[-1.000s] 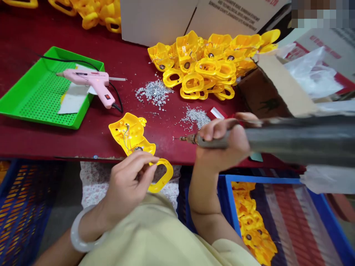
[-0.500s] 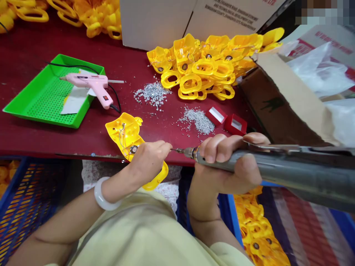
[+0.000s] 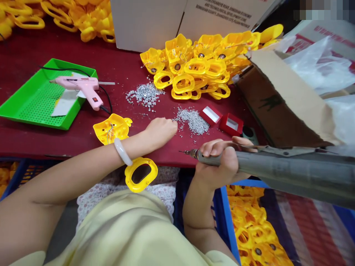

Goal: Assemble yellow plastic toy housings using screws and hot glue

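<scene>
My right hand is wrapped round a grey electric screwdriver, its bit pointing left over the table's front edge. My left hand reaches across the red table, fingers curled and pinched at the near edge of a pile of small silver screws. Whether it grips a screw is hidden. A yellow plastic part with thin wires lies at the table's edge under my left forearm. Its looped handle hangs over the edge.
A green tray holds a pink glue gun at the left. A second screw pile, a heap of yellow parts, two small red boxes and cardboard boxes sit behind. A blue crate with yellow parts stands below.
My left hand left the screwdriver bit and the yellow part and reached right to the screw pile. The screwdriver stayed near the table's edge, shifting slightly.
</scene>
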Tool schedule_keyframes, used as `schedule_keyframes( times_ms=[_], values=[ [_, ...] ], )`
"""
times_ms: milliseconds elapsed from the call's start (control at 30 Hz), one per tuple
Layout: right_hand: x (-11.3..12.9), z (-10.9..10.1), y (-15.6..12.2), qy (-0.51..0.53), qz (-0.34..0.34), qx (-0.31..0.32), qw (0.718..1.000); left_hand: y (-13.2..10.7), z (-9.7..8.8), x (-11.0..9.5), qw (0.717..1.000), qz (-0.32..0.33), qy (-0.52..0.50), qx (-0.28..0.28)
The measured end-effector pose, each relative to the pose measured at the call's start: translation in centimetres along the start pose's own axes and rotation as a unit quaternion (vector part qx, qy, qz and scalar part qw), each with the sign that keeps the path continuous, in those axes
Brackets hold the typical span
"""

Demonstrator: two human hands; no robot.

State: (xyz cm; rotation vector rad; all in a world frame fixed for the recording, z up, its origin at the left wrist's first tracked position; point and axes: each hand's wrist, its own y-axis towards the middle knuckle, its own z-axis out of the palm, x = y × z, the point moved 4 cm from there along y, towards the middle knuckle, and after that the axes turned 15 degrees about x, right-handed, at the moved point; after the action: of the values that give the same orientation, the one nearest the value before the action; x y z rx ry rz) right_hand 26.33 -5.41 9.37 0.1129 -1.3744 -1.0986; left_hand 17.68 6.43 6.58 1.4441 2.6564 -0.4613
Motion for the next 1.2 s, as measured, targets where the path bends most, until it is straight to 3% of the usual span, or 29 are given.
schedule_keyframes(
  times_ms=[467, 567, 667, 767, 900, 1033, 1200],
  values=[
    [-0.3, 1.3, -0.1, -0.003, 0.010, -0.013, 1.000, -0.1, -0.6, 2.5, 0.999, -0.021, -0.035, -0.011],
    [-0.1, 1.5, -0.1, -0.005, 0.009, -0.024, 1.000, -1.3, -0.8, 2.8, 0.999, -0.013, -0.041, -0.017],
    [0.6, 1.8, -0.1, 0.003, 0.009, -0.014, 1.000, -4.0, -0.9, 3.0, 0.987, 0.019, -0.145, -0.061],
    [1.9, 2.2, -0.1, 0.027, -0.017, 0.026, 0.999, -7.9, -0.1, 2.9, 0.922, 0.051, -0.375, -0.083],
    [3.5, 2.8, -0.4, 0.061, -0.040, 0.049, 0.996, -12.9, 2.1, 2.5, 0.773, 0.032, -0.630, -0.074],
    [4.4, 4.1, -0.9, 0.072, -0.006, 0.065, 0.995, -15.5, 4.3, 2.4, 0.679, -0.024, -0.728, -0.096],
    [5.0, 5.3, -1.5, 0.112, 0.075, 0.121, 0.983, -15.9, 6.5, 2.3, 0.583, -0.027, -0.806, -0.098]
  ],
)
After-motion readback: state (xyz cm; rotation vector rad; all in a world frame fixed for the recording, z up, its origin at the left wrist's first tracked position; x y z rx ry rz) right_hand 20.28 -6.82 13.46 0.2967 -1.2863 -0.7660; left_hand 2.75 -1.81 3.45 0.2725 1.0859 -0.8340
